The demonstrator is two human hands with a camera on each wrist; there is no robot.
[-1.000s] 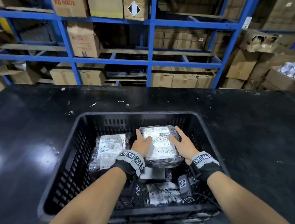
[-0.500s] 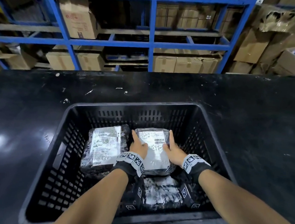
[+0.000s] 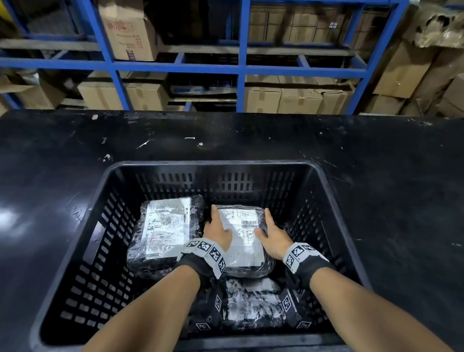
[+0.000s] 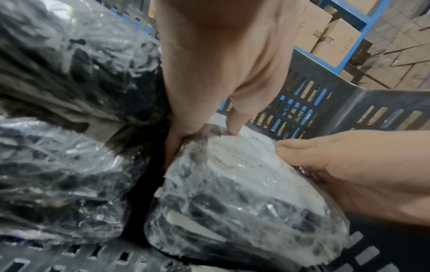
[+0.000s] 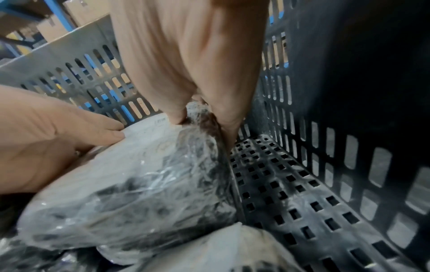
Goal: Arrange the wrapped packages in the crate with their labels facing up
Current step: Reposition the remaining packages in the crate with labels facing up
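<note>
Two of the three wrapped packages visible in the crate already show white labels upward; I judge the task past its middle, with seating and at least one package left.

Going left to right: just outside the left hand's fingers lies the left package, label up, flat on the crate floor and touching its neighbour. The left hand grips the near-left edge of the held package, fingers curled down its side and thumb on top. That package sits between the two sets of fingers, label up, near the far wall. The right hand clamps its right edge, thumb on the label and fingers tucked down the side.

Nearer than both wrists lies a third package; whether its pale face is a label, I cannot tell.

Count: one crate, three packages, two hands.
</note>
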